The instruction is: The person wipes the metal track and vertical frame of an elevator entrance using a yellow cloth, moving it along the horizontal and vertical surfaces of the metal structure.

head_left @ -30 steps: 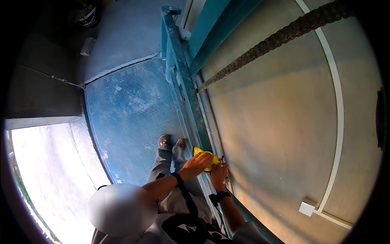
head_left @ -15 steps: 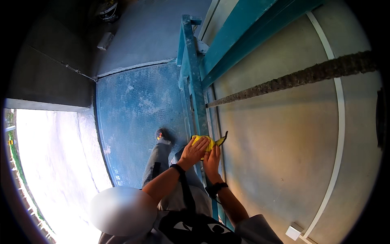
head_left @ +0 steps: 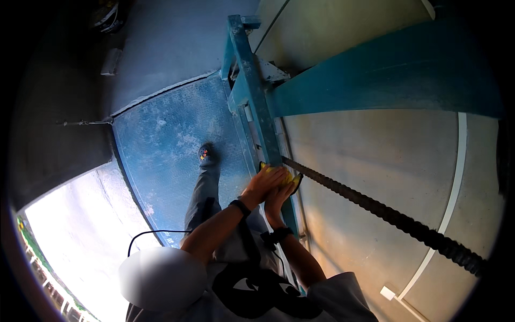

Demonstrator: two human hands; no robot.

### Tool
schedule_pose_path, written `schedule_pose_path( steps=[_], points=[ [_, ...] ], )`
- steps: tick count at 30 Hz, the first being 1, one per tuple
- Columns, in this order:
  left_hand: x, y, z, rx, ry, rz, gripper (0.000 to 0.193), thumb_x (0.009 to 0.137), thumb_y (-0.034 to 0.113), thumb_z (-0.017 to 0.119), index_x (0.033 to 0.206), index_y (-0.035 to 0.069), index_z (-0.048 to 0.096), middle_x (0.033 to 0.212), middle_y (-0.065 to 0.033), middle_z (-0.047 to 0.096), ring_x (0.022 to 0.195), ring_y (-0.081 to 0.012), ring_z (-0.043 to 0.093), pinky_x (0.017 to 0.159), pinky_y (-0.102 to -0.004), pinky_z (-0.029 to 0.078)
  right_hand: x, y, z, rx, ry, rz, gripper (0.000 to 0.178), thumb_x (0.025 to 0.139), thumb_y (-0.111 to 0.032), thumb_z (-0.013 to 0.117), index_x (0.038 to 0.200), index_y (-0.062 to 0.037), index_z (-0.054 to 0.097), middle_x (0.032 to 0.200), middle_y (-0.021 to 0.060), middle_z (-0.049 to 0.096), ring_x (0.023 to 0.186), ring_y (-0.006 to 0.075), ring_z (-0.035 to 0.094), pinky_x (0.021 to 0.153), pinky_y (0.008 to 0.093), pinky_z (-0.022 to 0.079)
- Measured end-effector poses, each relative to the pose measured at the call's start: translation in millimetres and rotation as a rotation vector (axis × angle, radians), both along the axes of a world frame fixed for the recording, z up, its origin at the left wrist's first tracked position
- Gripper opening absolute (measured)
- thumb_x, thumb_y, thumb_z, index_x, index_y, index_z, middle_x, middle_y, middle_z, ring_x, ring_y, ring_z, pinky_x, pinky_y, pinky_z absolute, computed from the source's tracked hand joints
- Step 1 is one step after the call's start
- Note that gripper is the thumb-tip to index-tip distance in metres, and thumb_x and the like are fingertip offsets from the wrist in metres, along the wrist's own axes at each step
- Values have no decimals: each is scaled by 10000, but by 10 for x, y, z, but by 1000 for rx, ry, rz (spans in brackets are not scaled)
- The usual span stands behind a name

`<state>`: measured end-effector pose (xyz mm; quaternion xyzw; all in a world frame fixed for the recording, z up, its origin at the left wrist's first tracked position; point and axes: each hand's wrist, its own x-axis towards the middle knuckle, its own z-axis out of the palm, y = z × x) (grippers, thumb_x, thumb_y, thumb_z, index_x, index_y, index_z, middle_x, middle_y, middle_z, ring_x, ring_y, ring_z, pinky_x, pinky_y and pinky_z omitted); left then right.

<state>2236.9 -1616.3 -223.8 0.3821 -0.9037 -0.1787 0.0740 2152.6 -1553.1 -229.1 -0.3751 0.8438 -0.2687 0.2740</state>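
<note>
A yellow cloth with a dark edge (head_left: 296, 180) is wrapped over the blue-green metal rail (head_left: 261, 115). My left hand (head_left: 267, 181) presses on the cloth from the left with its fingers curved over it. Close beside it, my right hand (head_left: 277, 200) grips the cloth's near right part, fingers bent round it. Most of the cloth is hidden beneath both hands. Just past the hands, a dark, rough rod-like bar (head_left: 375, 206), possibly a threaded screw, runs off to the right.
A worn blue floor plate (head_left: 177, 123) lies left of the rail, with my shoe (head_left: 204, 152) on it. A wide teal beam (head_left: 386, 75) crosses at upper right, before a beige wall (head_left: 354, 145). White trunking (head_left: 454, 182) runs along that wall. Bright daylight fills the lower left.
Both hands have moved farther along the rail with the cloth. My view has shifted, so the teal beam and the dark bar lie at different angles. My foot shows farther forward.
</note>
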Motion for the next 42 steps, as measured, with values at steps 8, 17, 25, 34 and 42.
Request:
schedule_pose_path(
  steps=[8, 17, 25, 34, 42],
  points=[
    [113, -455, -81, 37, 83, -192, 526, 923, 285, 501, 1407, 82, 456, 1484, -61, 414, 1401, -215, 329, 1150, -402, 222, 165, -254, -14, -8, 92, -90, 615, 994, -295, 447, 1442, 85, 262, 1514, 322, 177, 1409, 464, 192, 1160, 472, 187],
    [71, -1038, -329, 95, 308, -628, 311, 799, 165, 572, 1069, 23, 632, 1176, -80, 590, 1085, -205, 537, 956, -312, 416, 176, -112, 166, 457, 357, 150, 889, 822, -250, 656, 1409, 194, 159, 1454, 413, 203, 1375, 551, 179, 1153, 548, 176],
    [315, -1596, -320, -125, 293, -708, 199, 798, 153, 585, 967, 72, 650, 1080, -29, 620, 1054, -170, 537, 911, -290, 412, 335, -877, 66, 825, 35, 110, 1170, 781, -496, 675, 1366, 269, 10, 1433, 485, 67, 1385, 585, 37, 1159, 566, 27],
    [1017, -2890, -413, -296, 205, -700, 195, 893, 168, 497, 1009, 70, 620, 1083, -41, 592, 1091, -169, 533, 940, -308, 410, 1132, -2067, 19, 618, 132, 80, 1143, 761, -391, 700, 1372, 254, -19, 1439, 477, 39, 1375, 598, 27, 1156, 585, 39],
    [1989, -5160, -273, 441, 239, -391, 224, 866, 108, 530, 1073, 35, 574, 1002, -169, 637, 999, -348, 608, 833, -418, 518, 2231, -4632, 256, 141, 211, 99, 1011, 728, -304, 743, 1399, 180, 163, 1426, 438, 113, 1344, 591, 124, 1139, 597, 132]
  ],
)
